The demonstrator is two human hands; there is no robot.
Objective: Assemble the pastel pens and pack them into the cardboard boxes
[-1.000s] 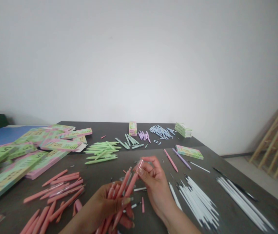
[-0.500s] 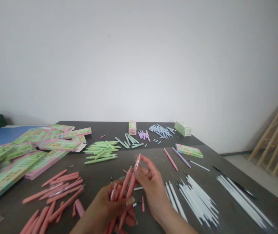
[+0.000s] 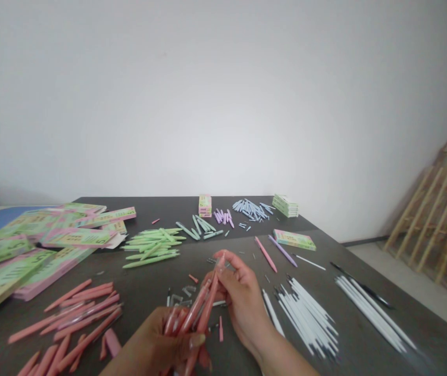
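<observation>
Several pink pen barrels are bunched in my left hand, its fingers wrapped round them near the table's front edge. My right hand pinches the upper end of one pink pen, whose lower part lies within my left hand. Clear plastic shows at the pens' upper ends. Left of my hands, loose pink pens lie in a pile. Just beyond them are small clear pieces and a small pink part. White refills lie to the right of my right hand.
Pastel boxes heap at the left. Green pens, teal pens, purple parts and blue parts lie farther back. Small box stacks stand behind. More white refills lie at the right, near a wooden rack.
The view has shifted, so table items appear farther left. Both hands still hold the pink pens, and my right fingertips are now closed together over the upper end of one.
</observation>
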